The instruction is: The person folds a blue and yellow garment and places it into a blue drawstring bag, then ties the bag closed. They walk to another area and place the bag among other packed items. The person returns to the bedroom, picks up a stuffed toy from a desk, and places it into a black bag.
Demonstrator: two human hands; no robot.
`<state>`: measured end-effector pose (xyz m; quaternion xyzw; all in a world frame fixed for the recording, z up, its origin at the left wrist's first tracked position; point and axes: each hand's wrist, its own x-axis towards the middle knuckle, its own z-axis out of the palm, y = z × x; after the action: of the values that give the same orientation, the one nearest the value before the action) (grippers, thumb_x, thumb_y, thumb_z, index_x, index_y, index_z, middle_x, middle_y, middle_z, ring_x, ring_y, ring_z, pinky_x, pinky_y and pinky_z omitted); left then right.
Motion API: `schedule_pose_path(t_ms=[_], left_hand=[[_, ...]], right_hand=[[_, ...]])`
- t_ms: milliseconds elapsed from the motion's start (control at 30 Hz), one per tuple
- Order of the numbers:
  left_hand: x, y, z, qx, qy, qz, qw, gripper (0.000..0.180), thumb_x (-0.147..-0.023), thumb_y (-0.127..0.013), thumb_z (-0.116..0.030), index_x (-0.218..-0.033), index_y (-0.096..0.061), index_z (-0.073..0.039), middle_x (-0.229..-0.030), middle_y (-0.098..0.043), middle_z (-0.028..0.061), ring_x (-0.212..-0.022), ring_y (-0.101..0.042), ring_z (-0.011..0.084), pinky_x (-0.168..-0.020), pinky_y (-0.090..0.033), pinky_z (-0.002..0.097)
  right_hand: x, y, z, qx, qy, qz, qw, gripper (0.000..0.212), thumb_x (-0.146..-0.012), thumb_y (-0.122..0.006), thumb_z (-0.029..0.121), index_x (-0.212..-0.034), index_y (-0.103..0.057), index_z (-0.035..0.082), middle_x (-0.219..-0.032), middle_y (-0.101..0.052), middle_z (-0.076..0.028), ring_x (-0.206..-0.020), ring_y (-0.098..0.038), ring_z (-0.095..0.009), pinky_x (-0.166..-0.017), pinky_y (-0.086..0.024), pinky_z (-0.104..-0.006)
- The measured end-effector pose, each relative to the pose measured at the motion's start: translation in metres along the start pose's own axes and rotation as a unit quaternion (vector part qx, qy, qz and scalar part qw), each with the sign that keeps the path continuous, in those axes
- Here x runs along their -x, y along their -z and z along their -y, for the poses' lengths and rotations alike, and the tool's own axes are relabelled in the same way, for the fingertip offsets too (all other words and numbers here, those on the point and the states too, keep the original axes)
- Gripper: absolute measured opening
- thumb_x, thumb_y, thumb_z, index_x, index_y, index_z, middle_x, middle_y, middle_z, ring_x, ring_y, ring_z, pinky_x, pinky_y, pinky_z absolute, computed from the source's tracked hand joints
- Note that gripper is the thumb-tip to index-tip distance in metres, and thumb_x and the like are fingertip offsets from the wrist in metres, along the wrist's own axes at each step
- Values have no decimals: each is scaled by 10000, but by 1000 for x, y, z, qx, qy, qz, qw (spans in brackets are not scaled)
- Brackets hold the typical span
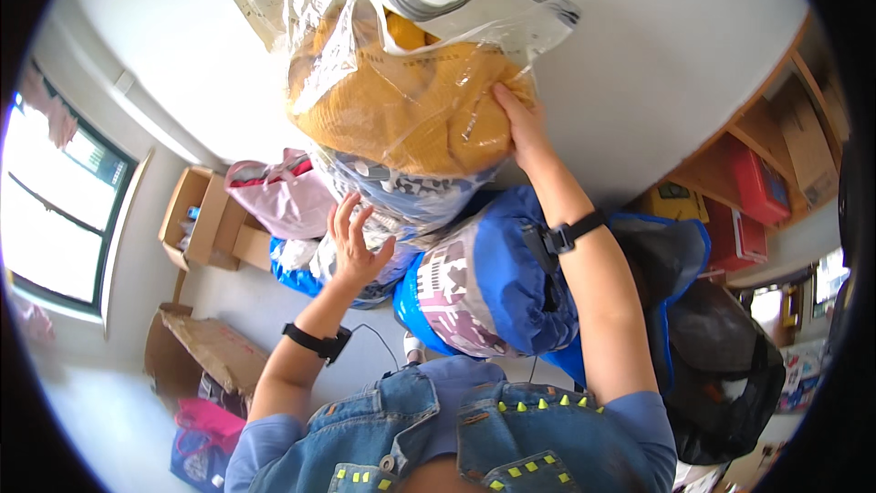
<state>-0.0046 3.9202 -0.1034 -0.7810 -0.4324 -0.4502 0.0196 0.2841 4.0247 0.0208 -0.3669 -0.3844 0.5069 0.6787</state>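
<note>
A large clear zip bag [392, 114] filled with mustard-yellow fabric stands against the white wall, its wavy top edge gaping. My right hand [524, 128] grips its right side, thumb in front and the other fingers hidden behind. Lower down, my left hand [358, 246] is raised with fingers spread, holding nothing. Beneath the yellow bundle sits another clear bag [401, 184] with blue, white and dark patterned fabric. Nearest me in the pile is a stuffed blue bag [511, 265] with a grey and mauve patterned panel.
A pink bag [283, 196] and an open cardboard box [196, 219] stand to the left, near a window [68, 210]. More cardboard [214, 347] lies closer. Wooden shelves [721, 164] hold red boxes at right, above a black bag [721, 370].
</note>
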Motion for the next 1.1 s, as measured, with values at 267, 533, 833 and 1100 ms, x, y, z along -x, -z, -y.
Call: schedule_pose_path(t_ms=[267,533,833,1100], left_hand=[[117,-31,56,697,648,-68,298,1053,-703,-418,-825,-1406,229,-382,-1524,-76,175,-1361,-168,459,-1019,-228,677],[109,-29,45,826,519,-29,218,996,-743,-290,-833,-1466,-161,-161,-1493,-215,152,-1339,-240,430,-1029,-303,586],[116,63,66,769,464,-93,429,910,-782,-278,-793,-1442,-269,-167,-1441,-328,179,-1302,-339,399,-999,-346,586],[62,129,141,714,496,-113,480,796,-814,-543,-561,-1441,-111,-330,-1346,-306,211,-1148,-427,451,-953,-392,591]], right_hand=[[90,-114,-7,-16,6,52,999,332,-884,-631,197,-1110,-585,-42,-1004,-628,-78,-867,-579,-123,-750,-478,-266],[197,-184,-27,107,78,254,958,143,-807,-681,33,-945,-664,-1,-894,-674,-19,-822,-600,-77,-711,-496,-255],[195,-227,-1,16,39,175,984,221,-821,-687,145,-969,-659,-16,-809,-668,-32,-722,-587,-71,-640,-493,-265],[66,-266,-10,-215,29,87,972,366,-859,-626,190,-1118,-556,-58,-1009,-625,-134,-894,-596,-217,-792,-484,-347]])
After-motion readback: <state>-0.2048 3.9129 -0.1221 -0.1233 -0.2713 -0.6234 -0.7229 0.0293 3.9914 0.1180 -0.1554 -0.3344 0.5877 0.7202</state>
